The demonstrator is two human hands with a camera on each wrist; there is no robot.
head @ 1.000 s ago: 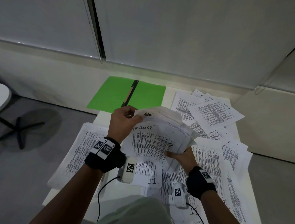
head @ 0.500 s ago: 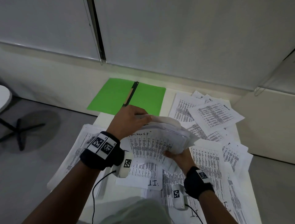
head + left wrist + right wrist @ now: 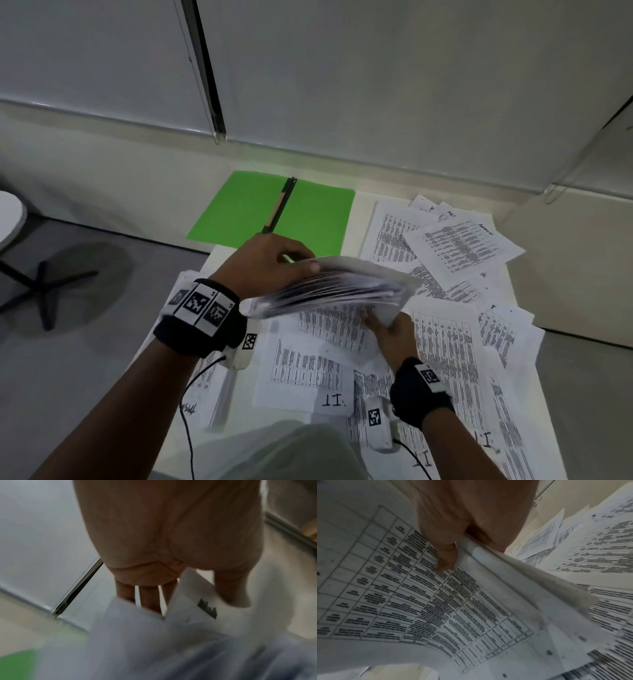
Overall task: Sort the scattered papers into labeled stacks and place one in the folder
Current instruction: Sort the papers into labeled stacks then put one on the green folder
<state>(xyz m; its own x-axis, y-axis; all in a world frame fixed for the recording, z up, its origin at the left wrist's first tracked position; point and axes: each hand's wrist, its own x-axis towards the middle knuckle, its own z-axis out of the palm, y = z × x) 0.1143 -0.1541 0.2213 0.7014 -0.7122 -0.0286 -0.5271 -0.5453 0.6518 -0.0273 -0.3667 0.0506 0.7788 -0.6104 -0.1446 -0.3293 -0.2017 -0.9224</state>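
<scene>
A thick bundle of printed sheets (image 3: 335,287) hangs nearly flat above the table, held by both hands. My left hand (image 3: 274,263) grips its far left edge from above, thumb and fingers pinching the sheets (image 3: 192,601). At the bundle's near right corner my right hand (image 3: 387,329) grips from below, the thumb pressed on a printed table page (image 3: 423,601). An open green folder (image 3: 274,212) with a dark spine clip lies at the table's far left. Loose printed papers (image 3: 455,246) cover the table's right and near parts, some marked "IT" (image 3: 334,399).
The white table (image 3: 363,212) ends close to a pale wall at the back. A stack of sheets (image 3: 202,377) lies at the near left under my left wrist. Grey floor and a chair base (image 3: 44,291) lie to the left. Wrist camera cables hang near my body.
The bundle has tipped from facing me to lying almost flat and edge-on. My left hand has moved up and forward over its far edge; my right hand has stayed at the near corner.
</scene>
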